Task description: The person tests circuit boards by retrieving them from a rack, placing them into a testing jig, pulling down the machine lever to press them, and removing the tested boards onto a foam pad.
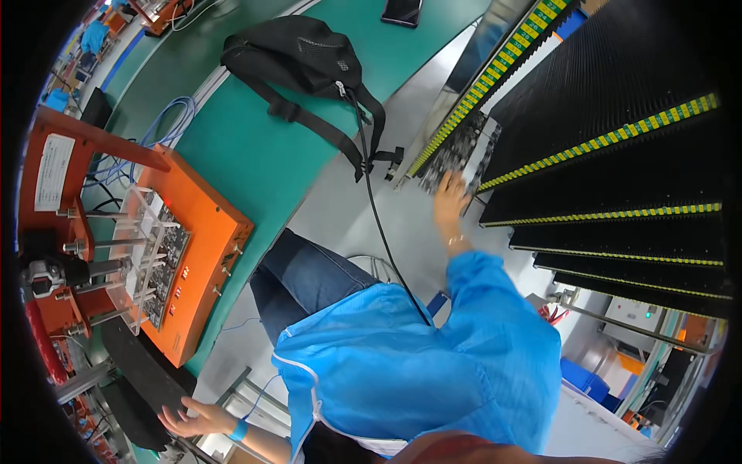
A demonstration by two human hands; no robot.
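My right hand (pixel 450 203) reaches out to the black slotted racks on the right. Its fingers are at the near edge of a dark circuit board (pixel 452 158), which is smeared by motion and appears to be gripped there. Beside the board runs a rack edge with a yellow-green numbered strip (pixel 506 58). My left hand (pixel 197 420) is low on the left, palm up with its fingers apart, and holds nothing. A blue band (pixel 239 430) circles that wrist. Nearest to it is a dark flat block (pixel 147 363) by the bench.
An orange test fixture (pixel 205 232) with a clear press plate and a circuit board (pixel 166 271) under it stands on the green bench (pixel 239 147). A black bag (pixel 297 58) and a phone (pixel 402 11) lie farther back. One black cable (pixel 379 209) runs from the bag to my jacket.
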